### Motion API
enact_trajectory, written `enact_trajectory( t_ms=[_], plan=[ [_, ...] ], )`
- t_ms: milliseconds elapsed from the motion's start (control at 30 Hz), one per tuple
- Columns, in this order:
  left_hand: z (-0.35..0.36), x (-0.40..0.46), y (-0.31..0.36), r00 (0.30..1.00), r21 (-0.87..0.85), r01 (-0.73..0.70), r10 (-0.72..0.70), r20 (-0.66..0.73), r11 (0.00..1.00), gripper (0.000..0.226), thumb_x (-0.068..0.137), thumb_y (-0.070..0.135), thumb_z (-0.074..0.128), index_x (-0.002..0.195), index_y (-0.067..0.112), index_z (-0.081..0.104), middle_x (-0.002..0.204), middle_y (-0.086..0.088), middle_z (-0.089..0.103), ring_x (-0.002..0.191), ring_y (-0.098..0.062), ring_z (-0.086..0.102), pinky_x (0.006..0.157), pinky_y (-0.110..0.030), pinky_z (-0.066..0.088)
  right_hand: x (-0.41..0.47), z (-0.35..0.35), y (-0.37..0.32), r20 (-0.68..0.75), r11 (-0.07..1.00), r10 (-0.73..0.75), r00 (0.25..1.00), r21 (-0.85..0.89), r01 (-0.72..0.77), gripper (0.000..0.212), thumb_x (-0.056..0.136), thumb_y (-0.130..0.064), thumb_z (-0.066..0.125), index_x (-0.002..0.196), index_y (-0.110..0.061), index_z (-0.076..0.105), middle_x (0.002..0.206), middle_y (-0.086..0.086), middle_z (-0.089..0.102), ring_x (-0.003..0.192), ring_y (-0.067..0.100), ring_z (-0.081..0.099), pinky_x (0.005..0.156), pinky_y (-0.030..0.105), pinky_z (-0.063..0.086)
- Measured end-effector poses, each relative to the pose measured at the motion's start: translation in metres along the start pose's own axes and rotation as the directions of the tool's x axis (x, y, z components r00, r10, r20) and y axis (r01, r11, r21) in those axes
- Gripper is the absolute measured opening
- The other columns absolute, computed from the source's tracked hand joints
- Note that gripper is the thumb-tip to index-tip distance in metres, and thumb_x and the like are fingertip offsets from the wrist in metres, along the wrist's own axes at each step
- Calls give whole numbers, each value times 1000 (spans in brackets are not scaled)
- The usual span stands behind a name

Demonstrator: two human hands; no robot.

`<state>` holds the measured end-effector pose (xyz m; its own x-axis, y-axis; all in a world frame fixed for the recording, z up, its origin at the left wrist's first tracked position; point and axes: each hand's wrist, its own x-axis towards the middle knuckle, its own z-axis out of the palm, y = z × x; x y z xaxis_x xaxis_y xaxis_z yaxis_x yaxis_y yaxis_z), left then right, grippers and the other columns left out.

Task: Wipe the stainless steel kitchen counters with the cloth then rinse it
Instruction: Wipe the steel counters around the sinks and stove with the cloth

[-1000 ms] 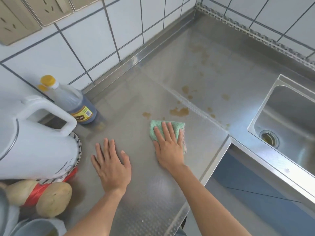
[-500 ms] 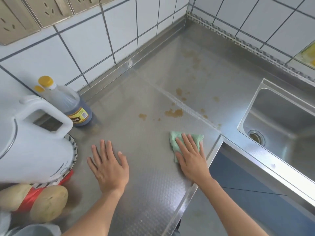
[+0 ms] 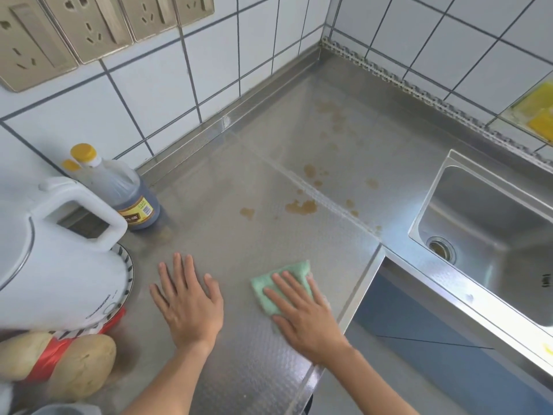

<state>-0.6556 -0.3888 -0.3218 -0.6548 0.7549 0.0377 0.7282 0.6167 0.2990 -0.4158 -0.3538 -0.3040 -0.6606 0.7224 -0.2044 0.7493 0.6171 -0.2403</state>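
Your right hand [image 3: 302, 313] lies flat with fingers straight, pressing the green cloth [image 3: 279, 287] onto the steel counter [image 3: 239, 187]; compared with half a second ago, hand and cloth have shifted left, away from the counter's front corner edge and nearer your left hand [image 3: 188, 301]. Your left hand rests open, palm down, in the same place as before. The cloth's long axis runs from near-left to far-right, toward the brown stains [image 3: 300, 207] beyond it.

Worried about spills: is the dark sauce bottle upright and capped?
Upright and capped: the sauce bottle stands on the counter, with its yellow cap on.
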Motion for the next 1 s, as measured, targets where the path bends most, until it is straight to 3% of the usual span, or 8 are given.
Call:
enact_trajectory(
  t_ms=[133, 300, 367, 467, 633, 767, 900, 1000],
  plan=[
    [-3, 0, 1, 1000, 14, -4, 4, 20, 1000, 63, 101, 38, 34, 156, 10, 44, 169, -12, 34, 161, -35, 17, 128, -60, 11, 8, -25, 56, 2, 965, 257, 966, 58, -257, 57, 107, -55, 15, 162, -39, 13, 170, -13, -2, 158, 13, -9, 128, 53, 1],
    [0, 0, -2, 1000, 39, -24, 23, 7, 999, 63, 101, 39, 34, 156, 10, 43, 169, -12, 34, 161, -36, 18, 128, -60, 12, 109, -31, 25, -52, 848, 525, 850, 112, -517, 56, 108, -47, 21, 163, -34, 13, 172, -5, -2, 158, 17, -12, 125, 56, -13],
    [3, 0, -3, 1000, 42, -15, 16, -17, 999, 62, 100, 37, 36, 154, 10, 46, 168, -12, 37, 160, -37, 21, 128, -61, 14, 149, -31, -9, -55, 887, 454, 889, 124, -445, 56, 108, -45, 26, 162, -34, 15, 172, -3, 0, 159, 18, -8, 124, 55, -13],
    [9, 0, -5, 997, 42, -26, 29, -65, 999, 60, 97, 35, 41, 151, 9, 49, 165, -12, 41, 159, -37, 25, 126, -61, 17, 157, -17, -58, -69, 977, 184, 980, 125, -175, 55, 107, -42, 32, 160, -31, 26, 172, 0, 10, 159, 18, -1, 126, 55, -3],
    [15, 3, -9, 998, 54, -22, 25, -56, 998, 61, 98, 38, 39, 153, 12, 45, 167, -10, 37, 160, -34, 20, 127, -59, 15, 76, 4, -48, -62, 997, -58, 996, 44, 61, 51, 109, -46, 30, 159, -35, 28, 170, -8, 18, 159, 12, 3, 128, 48, 1],
    [16, 3, -10, 999, 48, -21, 23, -49, 999, 61, 98, 38, 40, 154, 13, 45, 167, -10, 37, 160, -34, 20, 128, -59, 14, 91, -15, -11, -32, 999, 41, 999, 5, -41, 54, 108, -47, 30, 160, -34, 27, 170, -8, 17, 158, 11, 3, 128, 51, 7],
    [16, -1, -5, 998, 60, -31, 34, -52, 998, 60, 99, 38, 40, 154, 13, 45, 167, -10, 37, 161, -34, 20, 128, -59, 15, 181, -42, -9, -59, 978, 206, 977, 47, -203, 54, 109, -45, 27, 161, -32, 20, 172, -5, 8, 159, 15, -3, 128, 49, -6],
    [17, -4, 0, 998, 51, -31, 33, -45, 998, 60, 98, 37, 41, 153, 13, 46, 167, -10, 38, 160, -34, 21, 128, -59, 16, 234, -47, -30, -68, 974, 220, 973, 73, -215, 53, 109, -42, 27, 161, -31, 22, 172, -3, 8, 159, 17, -3, 126, 48, -10]
  ],
)
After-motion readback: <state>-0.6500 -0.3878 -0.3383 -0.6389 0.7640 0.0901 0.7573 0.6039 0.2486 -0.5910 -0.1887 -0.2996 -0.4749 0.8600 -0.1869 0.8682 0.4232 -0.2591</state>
